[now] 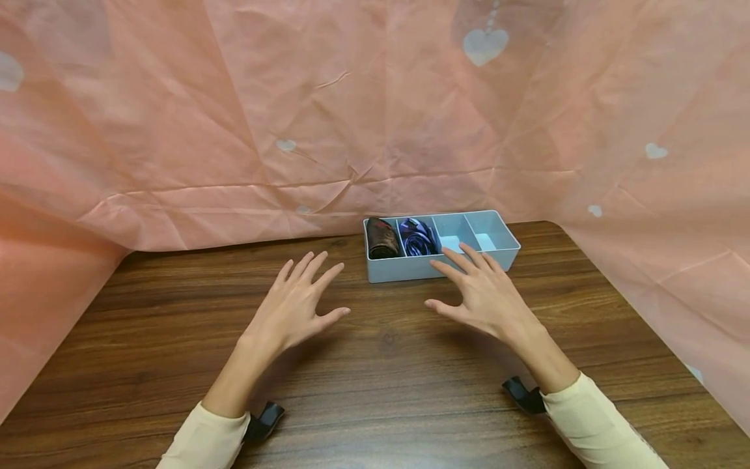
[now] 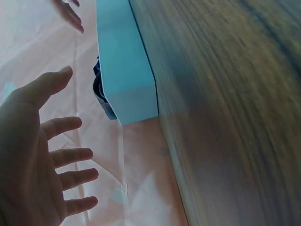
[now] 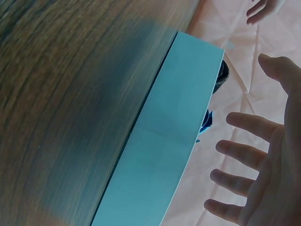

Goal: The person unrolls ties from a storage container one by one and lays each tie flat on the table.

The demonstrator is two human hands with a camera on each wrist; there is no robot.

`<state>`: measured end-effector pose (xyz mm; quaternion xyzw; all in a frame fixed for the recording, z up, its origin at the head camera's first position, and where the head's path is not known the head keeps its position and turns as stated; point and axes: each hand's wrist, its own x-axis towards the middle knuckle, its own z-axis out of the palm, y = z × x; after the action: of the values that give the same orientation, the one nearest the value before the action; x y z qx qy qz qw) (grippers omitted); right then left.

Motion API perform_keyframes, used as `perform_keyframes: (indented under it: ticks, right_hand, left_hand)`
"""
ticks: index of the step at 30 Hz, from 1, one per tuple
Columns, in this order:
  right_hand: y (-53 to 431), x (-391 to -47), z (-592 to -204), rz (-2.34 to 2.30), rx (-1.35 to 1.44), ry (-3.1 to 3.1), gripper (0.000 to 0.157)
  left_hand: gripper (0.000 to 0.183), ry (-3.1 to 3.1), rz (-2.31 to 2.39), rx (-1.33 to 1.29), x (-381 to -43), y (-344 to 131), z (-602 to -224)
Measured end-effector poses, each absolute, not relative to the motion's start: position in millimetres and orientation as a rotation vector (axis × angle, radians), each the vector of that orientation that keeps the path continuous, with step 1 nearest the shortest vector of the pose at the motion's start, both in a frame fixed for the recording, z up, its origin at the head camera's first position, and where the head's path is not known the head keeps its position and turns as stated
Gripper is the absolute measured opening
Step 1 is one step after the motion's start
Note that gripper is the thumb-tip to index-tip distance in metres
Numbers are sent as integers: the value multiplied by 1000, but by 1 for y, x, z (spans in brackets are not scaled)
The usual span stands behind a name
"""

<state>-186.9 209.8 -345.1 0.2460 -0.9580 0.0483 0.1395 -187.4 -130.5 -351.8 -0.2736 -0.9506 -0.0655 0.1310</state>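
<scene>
My left hand (image 1: 291,303) hovers over the table, fingers spread and straight, holding nothing. Likewise spread and holding nothing, my right hand (image 1: 489,296) is just in front of a light blue-grey divided box (image 1: 404,268), its fingertips overlapping the box's front in the head view. In the box's leftmost compartment sits a dark brown rolled cloth (image 1: 382,240), perhaps a necktie. Beside it lies a shiny blue and purple patterned rolled cloth (image 1: 418,238), also like a necktie. The two compartments on the right show only their bare insides, partly hidden by my right fingers.
The box stands near the back edge of a brown wood-grain table (image 1: 375,391). A pink curtain (image 1: 328,117) with pale hearts hangs behind the table and along both sides. Black straps (image 1: 263,422) are at both wrists, by the cream sleeves.
</scene>
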Motion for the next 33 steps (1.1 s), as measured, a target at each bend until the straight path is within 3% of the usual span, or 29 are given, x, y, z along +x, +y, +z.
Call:
perform_keyframes:
  ticks: [33]
  right_hand:
    - [200, -191, -345, 142, 723, -2783, 77]
  left_hand:
    - [75, -2774, -202, -816, -206, -107, -347]
